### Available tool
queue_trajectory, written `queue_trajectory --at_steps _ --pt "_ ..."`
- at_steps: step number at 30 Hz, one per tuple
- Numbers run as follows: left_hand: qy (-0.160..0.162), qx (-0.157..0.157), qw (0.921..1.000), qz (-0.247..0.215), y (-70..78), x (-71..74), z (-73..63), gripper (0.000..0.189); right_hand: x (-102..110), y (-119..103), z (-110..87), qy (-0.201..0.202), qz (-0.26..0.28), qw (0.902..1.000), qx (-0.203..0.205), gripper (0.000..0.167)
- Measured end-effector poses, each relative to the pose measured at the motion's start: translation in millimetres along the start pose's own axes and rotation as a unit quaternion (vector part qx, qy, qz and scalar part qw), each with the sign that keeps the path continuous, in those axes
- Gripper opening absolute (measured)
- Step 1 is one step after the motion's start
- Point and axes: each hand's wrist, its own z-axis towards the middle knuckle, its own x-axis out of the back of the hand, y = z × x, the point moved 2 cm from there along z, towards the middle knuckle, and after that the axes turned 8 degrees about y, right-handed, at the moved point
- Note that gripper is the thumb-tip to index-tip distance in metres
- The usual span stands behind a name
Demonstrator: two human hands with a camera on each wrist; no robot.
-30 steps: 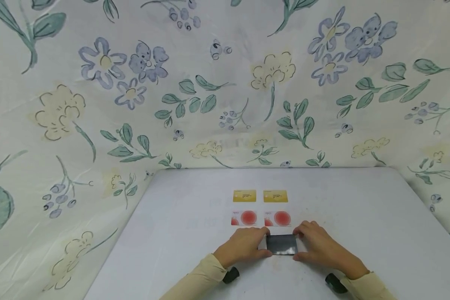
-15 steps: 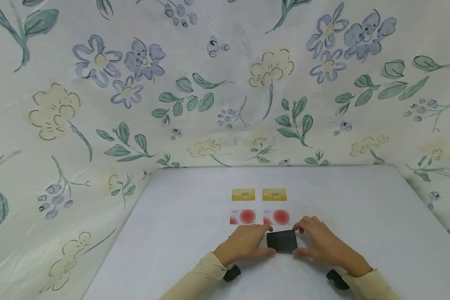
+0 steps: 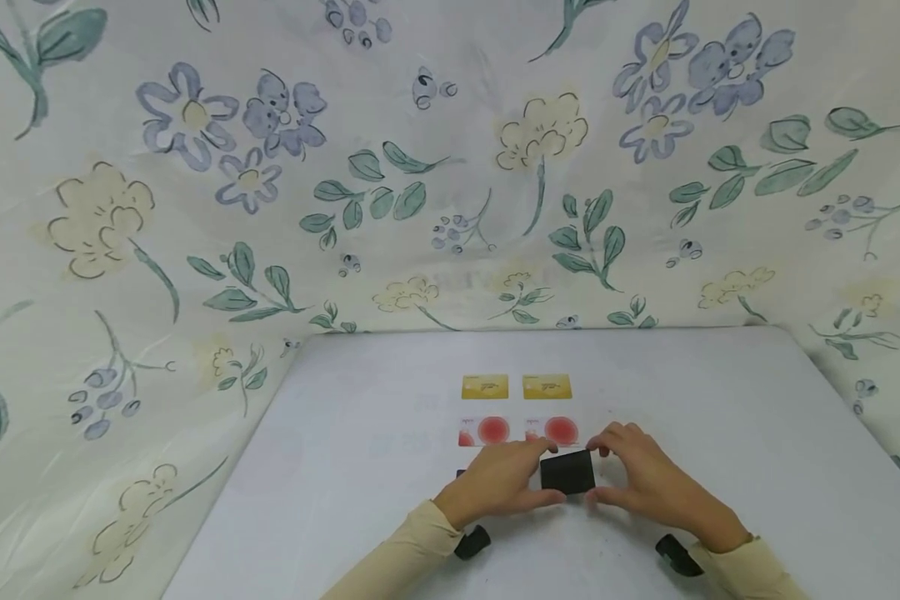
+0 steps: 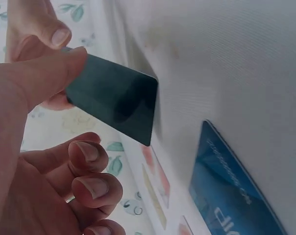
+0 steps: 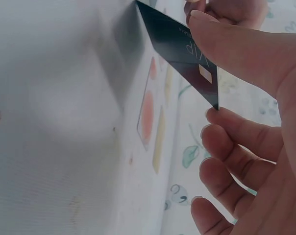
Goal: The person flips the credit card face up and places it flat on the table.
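Observation:
A dark VIP card [image 3: 567,472] is raised and tilted over the white table between both hands. My right hand [image 3: 641,475] holds it by its right end, with the thumb and index finger [image 5: 221,115] at its edges. My left hand [image 3: 498,479] is around its left end; in the left wrist view the thumb overlaps the card, while the index finger shows a gap from it. The card's plain dark face shows in the left wrist view, its lettered face in the right wrist view. A blue card [image 4: 229,186] lies on the table by my left hand, mostly hidden in the head view.
Two yellow cards [image 3: 485,387] lie side by side farther back on the white table [image 3: 375,400]. Nearer are two white cards with red circles [image 3: 492,431], one partly covered by my left fingers. Floral cloth [image 3: 450,167] hangs behind the table.
The dark card has tilted and shifted slightly right and away from me, losing its bright reflection. My left hand has moved with it, its fingers now farther right.

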Motion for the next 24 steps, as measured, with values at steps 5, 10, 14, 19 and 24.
queue_trajectory --at_steps 5,10,14,19,24 --pt "0.000 0.007 1.0000 0.001 5.3 2.2 3.1 0.062 4 -4 0.8 0.011 0.003 0.9999 0.008 0.054" --pt "0.009 -0.002 1.0000 0.004 8.3 2.5 4.7 0.063 5 -6 1.1 0.023 0.004 0.9996 0.018 0.052" --pt "0.013 -0.009 0.9999 0.006 11.1 2.5 7.1 0.065 6 -7 1.0 0.033 0.004 0.9991 0.026 0.051" --pt "0.023 -0.015 0.9995 0.017 13.8 1.6 9.3 0.066 8 -9 1.7 0.035 0.008 0.9990 0.028 0.051" --pt "0.039 -0.026 0.9986 0.025 16.0 -0.1 10.1 0.064 9 -11 1.9 0.036 0.008 0.9989 0.030 0.051"
